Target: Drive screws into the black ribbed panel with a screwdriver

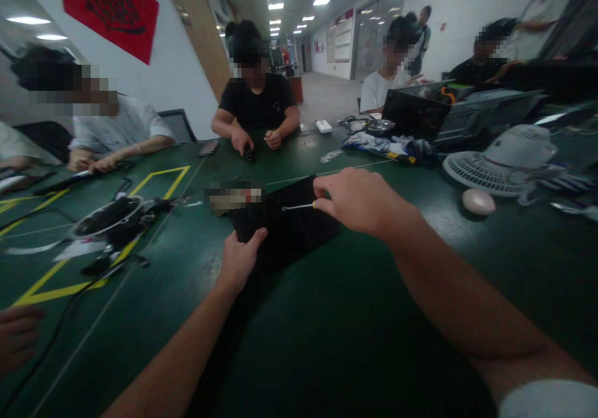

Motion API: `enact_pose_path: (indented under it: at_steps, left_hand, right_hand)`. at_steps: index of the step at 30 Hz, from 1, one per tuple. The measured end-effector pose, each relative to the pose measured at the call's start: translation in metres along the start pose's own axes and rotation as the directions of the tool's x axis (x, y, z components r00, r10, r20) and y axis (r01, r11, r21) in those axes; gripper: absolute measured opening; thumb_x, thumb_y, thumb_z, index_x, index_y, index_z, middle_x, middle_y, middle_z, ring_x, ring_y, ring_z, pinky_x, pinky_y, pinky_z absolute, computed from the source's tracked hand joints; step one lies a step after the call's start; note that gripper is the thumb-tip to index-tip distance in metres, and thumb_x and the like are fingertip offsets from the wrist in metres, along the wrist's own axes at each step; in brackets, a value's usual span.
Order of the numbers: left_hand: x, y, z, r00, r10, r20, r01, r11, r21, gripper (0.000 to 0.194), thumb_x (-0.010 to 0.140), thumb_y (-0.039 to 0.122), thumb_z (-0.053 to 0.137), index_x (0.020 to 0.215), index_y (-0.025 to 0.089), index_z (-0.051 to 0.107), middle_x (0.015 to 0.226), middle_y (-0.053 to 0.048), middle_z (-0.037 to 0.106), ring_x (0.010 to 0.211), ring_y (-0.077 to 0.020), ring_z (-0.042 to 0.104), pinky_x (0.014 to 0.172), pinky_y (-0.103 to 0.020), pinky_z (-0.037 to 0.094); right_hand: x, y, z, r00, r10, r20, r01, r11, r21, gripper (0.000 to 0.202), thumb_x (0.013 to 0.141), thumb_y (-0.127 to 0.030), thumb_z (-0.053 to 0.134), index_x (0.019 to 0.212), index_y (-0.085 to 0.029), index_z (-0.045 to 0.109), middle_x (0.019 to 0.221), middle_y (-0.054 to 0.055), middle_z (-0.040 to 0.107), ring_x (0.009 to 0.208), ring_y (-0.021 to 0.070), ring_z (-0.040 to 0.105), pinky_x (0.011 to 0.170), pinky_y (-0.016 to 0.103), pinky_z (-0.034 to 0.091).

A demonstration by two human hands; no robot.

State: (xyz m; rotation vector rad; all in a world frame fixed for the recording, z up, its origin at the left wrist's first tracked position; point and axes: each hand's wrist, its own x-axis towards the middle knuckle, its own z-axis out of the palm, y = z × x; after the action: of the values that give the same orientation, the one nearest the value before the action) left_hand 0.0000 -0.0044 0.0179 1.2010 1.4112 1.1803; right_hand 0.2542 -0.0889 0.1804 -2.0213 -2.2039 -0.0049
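A flat black panel [299,234] lies tilted on the green table in front of me. My left hand [240,256] grips its near left corner, thumb on top and fingers mostly hidden beneath. Over the panel's right part, my right hand [355,200] pinches the yellow end of a thin metal screwdriver [299,207]. The shaft points left, and its tip is over the dark surface; whether it touches cannot be told. A partly blurred beige item [224,201] is beside the panel's far left corner.
On the left are a wire-ringed part with black cables [109,215] and yellow tape. A grey fan [509,159], a pale rounded object [479,202], cloths and a dark open case [415,114] stand right. Several people sit around the table; another person's hand [18,337] is at lower left.
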Motion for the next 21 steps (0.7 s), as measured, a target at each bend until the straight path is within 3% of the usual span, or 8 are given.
enact_pose_path:
  at_steps: [4, 7, 10, 17, 21]
  left_hand:
    - [-0.001, 0.01, 0.002, 0.994, -0.087, -0.058, 0.089, 0.996, 0.029, 0.04, 0.073, 0.032, 0.093, 0.109, 0.021, 0.078, 0.096, -0.009, 0.085, 0.086, -0.0288, 0.082, 0.085, -0.045, 0.07]
    - [0.0, 0.014, 0.001, 0.99, -0.132, -0.048, 0.133, 0.991, 0.021, 0.039, 0.075, 0.029, 0.092, 0.11, 0.023, 0.077, 0.094, -0.008, 0.085, 0.083, -0.029, 0.082, 0.081, -0.045, 0.07]
    - [0.002, 0.013, 0.0, 0.991, -0.134, -0.026, 0.135, 0.991, 0.021, 0.041, 0.075, 0.031, 0.092, 0.112, 0.023, 0.078, 0.098, -0.009, 0.086, 0.085, -0.0302, 0.083, 0.081, -0.045, 0.07]
    - [-0.001, 0.005, 0.001, 0.998, -0.024, -0.052, 0.025, 0.999, 0.033, 0.039, 0.071, 0.037, 0.092, 0.102, 0.018, 0.078, 0.097, -0.01, 0.084, 0.09, -0.03, 0.081, 0.088, -0.044, 0.067]
    - [-0.004, -0.001, 0.001, 0.997, 0.078, -0.001, -0.078, 0.997, 0.022, 0.039, 0.071, 0.039, 0.091, 0.1, 0.016, 0.079, 0.098, -0.011, 0.083, 0.092, -0.029, 0.079, 0.093, -0.044, 0.064]
  right_hand:
    - [0.0, 0.0, -0.003, 0.999, -0.037, -0.007, 0.037, 0.999, 0.016, 0.031, 0.095, -0.038, 0.075, 0.123, -0.025, 0.077, 0.117, 0.014, 0.081, 0.105, 0.0321, 0.075, 0.079, 0.037, 0.051]
    - [0.0, 0.001, -0.004, 0.999, -0.035, -0.023, 0.036, 0.999, 0.018, 0.031, 0.095, -0.025, 0.068, 0.125, -0.024, 0.076, 0.118, 0.013, 0.081, 0.102, 0.0287, 0.075, 0.077, 0.035, 0.05]
    - [0.002, 0.002, -0.003, 0.999, -0.03, -0.031, 0.03, 0.999, 0.022, 0.028, 0.094, -0.022, 0.064, 0.118, -0.024, 0.079, 0.115, 0.012, 0.082, 0.101, 0.0282, 0.074, 0.076, 0.035, 0.05]
    - [0.003, 0.0, 0.002, 0.997, 0.023, -0.069, -0.027, 0.998, -0.056, 0.03, 0.096, -0.037, 0.063, 0.109, -0.022, 0.085, 0.115, 0.017, 0.083, 0.102, 0.0354, 0.076, 0.078, 0.042, 0.054]
    - [0.006, 0.001, 0.009, 0.997, 0.057, -0.051, -0.061, 0.994, -0.094, 0.036, 0.098, -0.047, 0.061, 0.104, -0.023, 0.086, 0.106, 0.017, 0.083, 0.097, 0.0369, 0.076, 0.077, 0.045, 0.053]
